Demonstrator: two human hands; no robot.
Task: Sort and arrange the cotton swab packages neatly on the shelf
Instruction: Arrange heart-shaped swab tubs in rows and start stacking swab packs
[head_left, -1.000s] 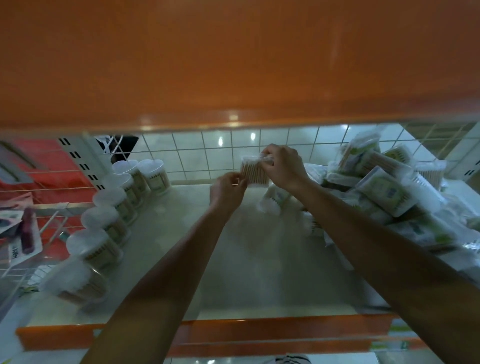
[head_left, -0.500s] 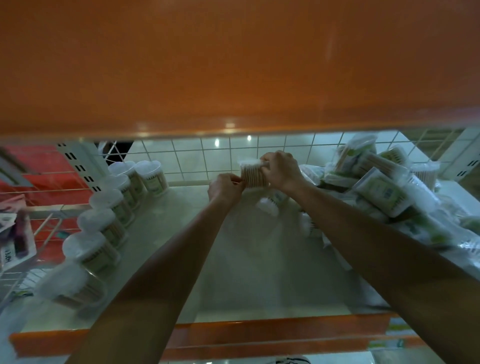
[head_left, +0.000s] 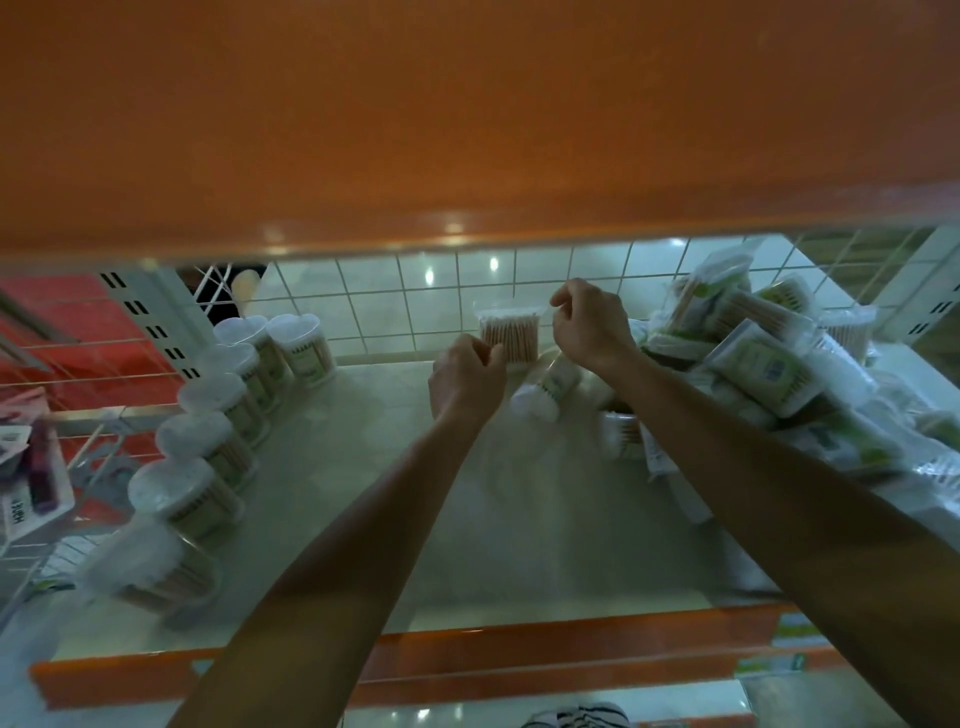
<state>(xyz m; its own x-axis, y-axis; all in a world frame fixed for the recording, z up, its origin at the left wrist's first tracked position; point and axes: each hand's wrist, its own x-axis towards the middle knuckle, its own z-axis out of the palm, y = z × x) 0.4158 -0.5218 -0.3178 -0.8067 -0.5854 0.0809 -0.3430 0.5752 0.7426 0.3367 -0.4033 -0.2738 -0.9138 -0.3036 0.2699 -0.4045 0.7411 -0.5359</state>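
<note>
- Cotton swab package (head_left: 509, 338): one small clear bag of wooden-stick swabs, held upright between both sets of fingers, near the wire grid (head_left: 395, 301) at the back of the shelf (head_left: 415, 519).
- Left hand (head_left: 467, 376) is curled, pinching its lower left corner. Right hand (head_left: 589, 325) is curled, pinching the top right edge. Fingertips are mostly hidden behind knuckles.
- Orange upper shelf (head_left: 467, 130) blocks everything above.
- Left of the left fingers: round tubs (head_left: 202, 441) of swabs in a row. I count seven, nearest ones blurry.
- Right of the right fingers: messy pile of bagged swabs (head_left: 753, 364), too jumbled to count, cut off at the edge.

A clear swab packet (head_left: 509, 335) stands upright at the shelf's (head_left: 332, 525) back, bagged packages (head_left: 769, 358) heaped rightward.
</note>
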